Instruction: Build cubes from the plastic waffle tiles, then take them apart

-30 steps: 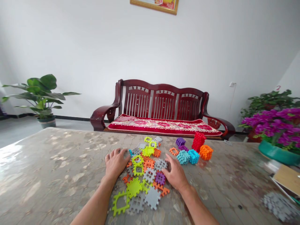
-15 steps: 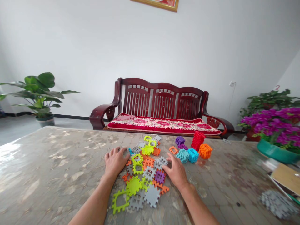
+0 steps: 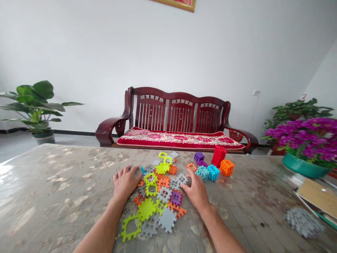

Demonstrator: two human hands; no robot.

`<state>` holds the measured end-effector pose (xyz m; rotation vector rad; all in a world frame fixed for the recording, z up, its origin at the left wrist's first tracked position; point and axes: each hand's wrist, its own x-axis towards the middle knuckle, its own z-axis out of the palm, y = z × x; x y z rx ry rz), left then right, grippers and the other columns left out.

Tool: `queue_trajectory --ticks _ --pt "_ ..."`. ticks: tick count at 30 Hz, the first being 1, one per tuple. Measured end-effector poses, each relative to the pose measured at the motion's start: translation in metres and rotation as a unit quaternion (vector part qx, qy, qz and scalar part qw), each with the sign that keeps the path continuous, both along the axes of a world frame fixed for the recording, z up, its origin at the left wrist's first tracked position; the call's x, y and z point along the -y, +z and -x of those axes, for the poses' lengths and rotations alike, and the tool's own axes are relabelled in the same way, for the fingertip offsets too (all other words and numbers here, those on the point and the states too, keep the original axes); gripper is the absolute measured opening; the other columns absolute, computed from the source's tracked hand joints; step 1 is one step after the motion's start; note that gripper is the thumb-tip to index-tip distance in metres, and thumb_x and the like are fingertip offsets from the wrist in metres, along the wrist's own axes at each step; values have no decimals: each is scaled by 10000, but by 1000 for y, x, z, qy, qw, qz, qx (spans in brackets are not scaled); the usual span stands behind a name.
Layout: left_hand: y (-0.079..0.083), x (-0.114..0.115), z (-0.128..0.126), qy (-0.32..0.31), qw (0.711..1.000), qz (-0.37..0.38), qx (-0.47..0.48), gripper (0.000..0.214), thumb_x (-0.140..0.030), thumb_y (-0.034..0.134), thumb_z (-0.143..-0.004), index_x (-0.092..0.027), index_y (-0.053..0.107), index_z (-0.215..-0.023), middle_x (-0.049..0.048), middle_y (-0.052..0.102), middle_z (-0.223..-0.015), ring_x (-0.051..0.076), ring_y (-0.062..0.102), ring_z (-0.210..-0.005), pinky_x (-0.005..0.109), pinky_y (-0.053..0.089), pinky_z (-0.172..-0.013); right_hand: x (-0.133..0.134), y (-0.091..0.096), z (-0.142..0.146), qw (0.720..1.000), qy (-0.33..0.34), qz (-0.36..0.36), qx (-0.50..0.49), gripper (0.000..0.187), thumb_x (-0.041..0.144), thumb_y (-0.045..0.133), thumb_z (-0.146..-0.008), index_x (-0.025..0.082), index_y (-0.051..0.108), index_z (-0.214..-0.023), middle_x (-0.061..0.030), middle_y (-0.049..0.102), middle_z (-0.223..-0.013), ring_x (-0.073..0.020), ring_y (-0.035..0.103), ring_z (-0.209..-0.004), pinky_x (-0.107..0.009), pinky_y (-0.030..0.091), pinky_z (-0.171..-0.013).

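Interlocking plastic building pieces with notched edges lie in a loose spread across the table. My left hand rests palm down at the left side of the spread, fingers stretched and holding nothing. On the other side, my right hand has its thumb and index finger around the right edge of a grey window piece. Near it lie another grey window piece, a purple window piece and an orange piece. Closer to me are a lime solid piece, a lime frame and a grey solid piece.
Sorted stacks stand at the right: red, orange, blue, teal and purple. A grey pile lies near a flower pot at far right. Behind the table is a wooden bench.
The view has turned slightly right. Relative to the pile, my right hand has shifted a little right with the grey window piece, which now sits more apart from its grey neighbour. My left hand stays put.
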<state>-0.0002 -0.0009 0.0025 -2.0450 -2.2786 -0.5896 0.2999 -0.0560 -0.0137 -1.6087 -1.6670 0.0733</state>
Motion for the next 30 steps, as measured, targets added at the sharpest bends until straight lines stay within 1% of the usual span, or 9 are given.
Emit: queue_trajectory --ticks 3,7,12,16,22,26,28,30 --pt "1 1 -1 0 1000 2 1 459 -515 463 -857 -322 638 -1234 97 576 -1331 300 488 -1225 460 275 -1044 -1 -3 -1 1000 4 1 -18 619 199 656 -694 209 524 -1298 -46 687 -1060 -223 630 -995 -368 485 -922" --pt "3 2 -1 -2 1000 1 -2 459 -512 458 -858 -325 631 -1240 88 580 -1329 294 485 -1229 459 272 -1048 -3 -6 -2 1000 -2 -16 -27 612 205 657 -695 213 530 -1294 -50 689 -1056 -224 645 -985 -371 496 -917" --pt "4 3 -1 -1 1000 8 -1 459 -516 453 -857 -328 633 -1234 90 574 -1335 294 477 -1244 458 272 -1050 -4 -8 -3 1000 -1 -19 -16 608 210 666 -700 191 533 -1293 -68 688 -1066 -235 639 -999 -383 497 -926" --pt "6 4 -2 1 1000 10 3 459 -520 447 -857 -328 638 -1228 91 572 -1334 296 473 -1248 460 263 -1057 -5 -9 -3 1000 -6 -26 -8 594 199 656 -705 197 541 -1288 -70 687 -1073 -243 634 -1013 -397 493 -937" --pt "8 5 -4 3 1000 7 7 459 -519 443 -863 -327 637 -1232 90 574 -1335 294 476 -1239 460 259 -1060 -4 -5 -2 999 -8 -33 1 575 202 636 -731 193 536 -1297 -75 679 -1096 -246 621 -1040 -398 493 -939" --pt "7 4 -3 0 1000 4 8 459 -515 450 -860 -323 639 -1231 93 581 -1324 296 478 -1235 459 265 -1055 -1 0 -1 999 2 -21 25 545 166 606 -740 184 560 -1282 -92 659 -1160 -253 589 -1108 -412 467 -986" --pt "6 4 -2 -1 1000 2 10 458 -515 457 -855 -322 642 -1227 91 583 -1320 298 480 -1228 462 263 -1055 1 4 0 999 21 -16 43 525 128 587 -736 197 592 -1257 -90 639 -1205 -250 560 -1153 -414 436 -1029" --pt "5 3 -2 -1 1000 1 12 454 -512 463 -852 -325 643 -1224 89 582 -1322 299 479 -1226 465 260 -1056 5 9 2 996 54 -16 65 513 92 564 -735 231 629 -1224 -72 619 -1248 -240 531 -1193 -415 400 -1071"
